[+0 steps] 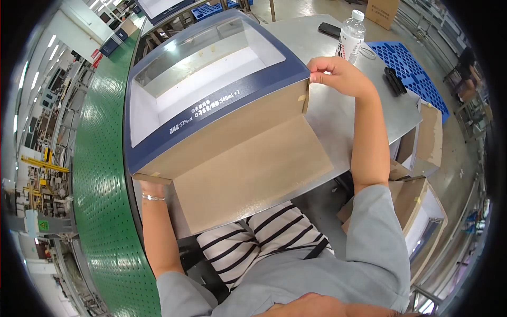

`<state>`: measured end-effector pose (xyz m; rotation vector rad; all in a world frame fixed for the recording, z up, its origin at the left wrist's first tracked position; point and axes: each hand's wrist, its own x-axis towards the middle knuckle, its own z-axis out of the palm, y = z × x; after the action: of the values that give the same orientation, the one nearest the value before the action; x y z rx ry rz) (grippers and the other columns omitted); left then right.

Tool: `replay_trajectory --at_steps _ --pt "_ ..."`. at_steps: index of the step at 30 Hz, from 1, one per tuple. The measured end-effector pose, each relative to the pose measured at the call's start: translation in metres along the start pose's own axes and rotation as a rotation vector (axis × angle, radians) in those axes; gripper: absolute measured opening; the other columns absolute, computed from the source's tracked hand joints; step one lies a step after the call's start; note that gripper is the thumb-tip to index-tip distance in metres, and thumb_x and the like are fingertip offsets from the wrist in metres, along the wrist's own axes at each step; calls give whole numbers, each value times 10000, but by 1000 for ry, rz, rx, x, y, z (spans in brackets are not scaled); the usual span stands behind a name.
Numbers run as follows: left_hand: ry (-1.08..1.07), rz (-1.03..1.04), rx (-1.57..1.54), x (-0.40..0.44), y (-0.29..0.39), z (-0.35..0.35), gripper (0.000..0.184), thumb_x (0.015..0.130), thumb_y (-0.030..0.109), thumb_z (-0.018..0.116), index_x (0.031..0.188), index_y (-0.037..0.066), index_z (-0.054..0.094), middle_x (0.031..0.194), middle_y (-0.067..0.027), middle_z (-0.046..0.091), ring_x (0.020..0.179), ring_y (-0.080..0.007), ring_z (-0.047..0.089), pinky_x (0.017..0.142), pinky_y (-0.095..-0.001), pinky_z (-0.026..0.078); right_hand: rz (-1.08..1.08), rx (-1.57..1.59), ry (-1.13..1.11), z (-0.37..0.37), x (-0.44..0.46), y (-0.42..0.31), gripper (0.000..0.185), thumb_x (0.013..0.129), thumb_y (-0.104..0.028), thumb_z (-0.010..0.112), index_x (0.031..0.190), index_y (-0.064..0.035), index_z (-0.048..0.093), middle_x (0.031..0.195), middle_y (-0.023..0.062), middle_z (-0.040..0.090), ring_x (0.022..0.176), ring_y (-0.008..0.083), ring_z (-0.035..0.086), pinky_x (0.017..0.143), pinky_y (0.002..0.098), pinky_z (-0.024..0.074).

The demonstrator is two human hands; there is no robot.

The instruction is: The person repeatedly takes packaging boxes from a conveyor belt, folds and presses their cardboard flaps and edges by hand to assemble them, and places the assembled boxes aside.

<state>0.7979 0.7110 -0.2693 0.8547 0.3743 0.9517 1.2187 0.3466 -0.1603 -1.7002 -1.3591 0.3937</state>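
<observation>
A dark blue carton box (264, 82) with a clear window and white printing lies tilted in front of me. Its brown cardboard flap (253, 169) hangs folded out towards my lap. At the box's right corner, my right hand (338, 74) pinches the edge between thumb and fingers. My left hand (151, 188) is under the near left corner, where the box hides its fingers; a bracelet shows at the wrist. Through the window, white inner walls are visible.
Beneath the box is a metal table (327, 132), holding a plastic bottle (353, 37) and a black object (395, 81). A green perforated surface (100, 185) runs along the left. Opened cartons (422, 211) stand at right, near a blue plastic pallet (417, 74).
</observation>
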Motion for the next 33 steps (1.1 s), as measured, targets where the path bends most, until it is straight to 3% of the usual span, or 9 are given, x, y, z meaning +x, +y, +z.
replay_trajectory --at_steps 5,9,14,21,22,24,27,29,33 --pt "-107 -53 3 -4 6 -5 321 977 380 504 1119 146 672 1076 -40 715 987 -203 674 869 -408 560 -83 -378 92 15 -11 -35 133 872 -181 693 832 -54 707 718 20 639 631 151 515 611 270 425" --pt "-38 -26 117 -5 15 11 300 976 356 504 1099 146 679 1050 -42 716 961 -205 678 850 -403 563 193 -557 -68 26 -6 -60 188 861 -179 717 766 -19 699 694 49 665 634 170 569 640 255 458" --pt "-303 -23 99 1 7 -8 368 1015 377 466 1252 143 622 1179 -48 689 1083 -218 648 954 -424 531 389 -565 -270 39 3 -36 200 808 -240 739 735 -55 720 635 10 671 585 168 606 611 305 481" --pt "-184 76 -42 15 -16 -30 367 1031 406 436 1218 148 618 1175 -28 673 1020 -182 635 927 -385 504 518 -542 -471 45 16 2 188 776 -244 760 677 -91 715 594 -16 655 533 132 570 592 242 460" --pt "-154 102 -17 6 -13 -6 367 1031 406 436 1218 148 618 1175 -28 673 1020 -182 635 927 -385 504 529 -507 -461 43 18 4 161 754 -205 768 667 -82 709 583 -15 652 535 130 576 592 239 462" --pt "397 288 140 -10 -16 48 485 1042 469 373 1162 87 647 1180 -61 675 1053 -178 607 974 -311 434 589 -426 -430 41 19 3 146 758 -175 757 670 -71 704 585 -13 654 532 130 578 592 244 467" --pt "586 394 365 -20 -18 75 600 1048 523 318 1209 28 617 1214 -89 659 1082 -206 590 984 -300 413 568 -461 -439 41 21 0 136 759 -149 754 682 -51 700 590 4 659 516 138 575 570 249 470" --pt "496 588 475 -24 -24 77 581 1067 500 235 1178 63 602 1166 -63 658 1036 -184 597 935 -325 448 620 -385 -390 40 19 3 113 754 -93 755 697 -21 689 592 36 655 504 152 576 539 257 468" --pt "71 451 1020 -20 0 -6 644 1015 562 369 1236 -3 582 1223 -110 641 1066 -247 590 997 -333 409 642 -330 -380 40 19 -1 98 758 -60 743 720 -6 671 610 52 654 513 166 588 536 271 473"
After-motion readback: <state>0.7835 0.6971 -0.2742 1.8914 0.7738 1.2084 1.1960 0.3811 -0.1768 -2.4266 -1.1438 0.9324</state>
